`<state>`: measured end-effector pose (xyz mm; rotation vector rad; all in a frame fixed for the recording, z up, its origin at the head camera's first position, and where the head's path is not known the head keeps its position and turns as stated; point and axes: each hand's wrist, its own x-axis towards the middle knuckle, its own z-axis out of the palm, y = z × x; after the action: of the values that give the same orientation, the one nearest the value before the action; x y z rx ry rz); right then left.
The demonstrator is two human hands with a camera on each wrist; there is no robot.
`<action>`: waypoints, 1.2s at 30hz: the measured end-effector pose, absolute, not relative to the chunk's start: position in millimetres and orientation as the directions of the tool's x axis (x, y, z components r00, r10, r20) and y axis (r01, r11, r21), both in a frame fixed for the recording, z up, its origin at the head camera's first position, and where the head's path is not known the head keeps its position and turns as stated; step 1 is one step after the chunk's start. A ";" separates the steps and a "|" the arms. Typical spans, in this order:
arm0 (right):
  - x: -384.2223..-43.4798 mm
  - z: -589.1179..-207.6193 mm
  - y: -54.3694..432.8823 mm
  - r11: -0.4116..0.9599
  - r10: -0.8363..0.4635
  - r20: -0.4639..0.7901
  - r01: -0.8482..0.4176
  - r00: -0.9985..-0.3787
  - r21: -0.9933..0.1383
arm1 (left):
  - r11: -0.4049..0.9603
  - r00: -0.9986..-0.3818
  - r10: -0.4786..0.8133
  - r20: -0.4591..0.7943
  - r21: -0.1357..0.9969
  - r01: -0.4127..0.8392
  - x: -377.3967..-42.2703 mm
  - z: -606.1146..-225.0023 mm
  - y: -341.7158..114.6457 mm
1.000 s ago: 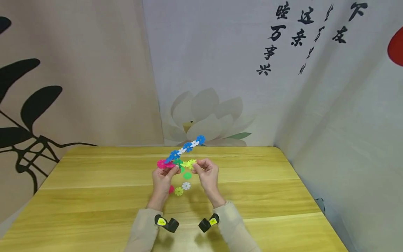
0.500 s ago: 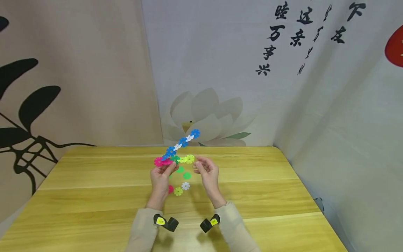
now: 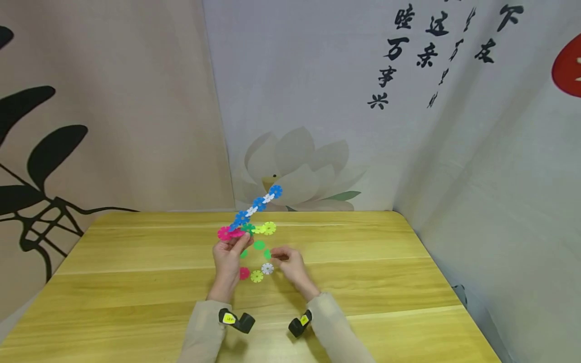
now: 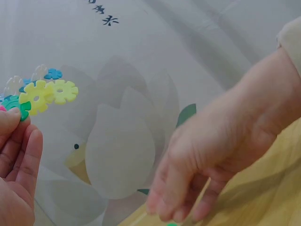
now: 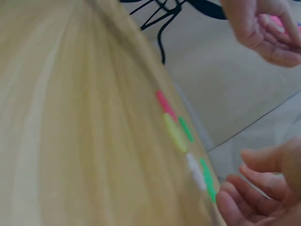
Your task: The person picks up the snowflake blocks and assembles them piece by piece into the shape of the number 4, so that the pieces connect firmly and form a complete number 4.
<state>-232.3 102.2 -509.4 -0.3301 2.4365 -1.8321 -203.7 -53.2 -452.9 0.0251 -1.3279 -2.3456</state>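
My left hand (image 3: 226, 262) pinches a built piece of interlocking snowflake discs above the table. From its pink discs (image 3: 224, 233) a chain of blue discs (image 3: 259, 204) and white ones slants up to the right. A dark green disc (image 3: 247, 229) and yellow discs (image 3: 270, 228) extend sideways, also seen as yellow discs (image 4: 63, 92) in the left wrist view. My right hand (image 3: 292, 265) is low over the table, its fingertips beside a loose green disc (image 3: 267, 254). In the right wrist view, the right hand's (image 5: 263, 188) thumb and fingers are apart, with nothing between them.
More loose discs lie near the hands: a green one (image 3: 259, 245), another green one (image 3: 244, 253), a white one (image 3: 267, 268), a yellow one (image 3: 256, 276) and a pink one (image 3: 244, 273). The wooden table (image 3: 386, 282) ends at a printed curtain (image 3: 313, 101) behind.
My right hand has let go of the yellow end of the piece and moved down toward the loose discs. The left hand has shifted slightly left with the piece.
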 end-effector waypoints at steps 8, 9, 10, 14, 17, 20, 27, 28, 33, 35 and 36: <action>-231.3 -514.8 99.0 0.402 -0.279 0.044 -0.158 -0.959 -0.902 | -0.442 -0.905 -0.382 0.185 0.824 0.355 -202.7 -452.3 -53.3; -231.2 -515.3 98.7 0.419 -0.283 0.042 -0.163 -0.958 -0.893 | -0.443 -0.905 -0.382 0.184 0.823 0.355 -202.5 -452.1 -53.4; -231.1 -515.7 98.4 0.438 -0.286 0.040 -0.168 -0.957 -0.883 | -0.444 -0.906 -0.382 0.182 0.824 0.353 -202.4 -452.1 -53.4; -230.6 -516.1 96.9 0.507 -0.301 0.032 -0.188 -0.953 -0.841 | -0.445 -0.908 -0.381 0.177 0.826 0.347 -202.0 -452.1 -53.5; -230.0 -515.0 95.6 0.534 -0.310 0.032 -0.202 -0.950 -0.821 | -0.440 -0.908 -0.380 0.175 0.830 0.344 -201.9 -452.3 -53.7; -229.7 -513.4 94.6 0.549 -0.317 0.037 -0.215 -0.948 -0.808 | -0.438 -0.907 -0.382 0.176 0.830 0.346 -202.2 -452.3 -53.8; -231.7 -509.4 94.7 0.615 -0.354 0.041 -0.266 -0.934 -0.743 | -0.435 -0.905 -0.386 0.178 0.830 0.349 -202.7 -453.2 -53.5; -231.8 -507.9 94.6 0.629 -0.362 0.034 -0.271 -0.932 -0.729 | -0.434 -0.905 -0.387 0.178 0.831 0.349 -202.8 -453.3 -53.6; -231.7 -498.0 93.5 0.713 -0.385 -0.009 -0.291 -0.923 -0.637 | -0.437 -0.904 -0.388 0.180 0.828 0.352 -202.7 -452.9 -53.7; -231.6 -495.4 93.1 0.735 -0.386 -0.017 -0.296 -0.922 -0.611 | -0.443 -0.905 -0.387 0.178 0.825 0.352 -202.4 -452.6 -53.7; -231.5 -494.8 93.1 0.737 -0.385 -0.023 -0.293 -0.923 -0.609 | -0.444 -0.905 -0.387 0.177 0.824 0.351 -202.3 -452.4 -53.7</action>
<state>-231.5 93.1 -494.8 -0.5476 2.7896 -0.9398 -202.3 -53.7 -452.4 0.0513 -1.3305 -2.3530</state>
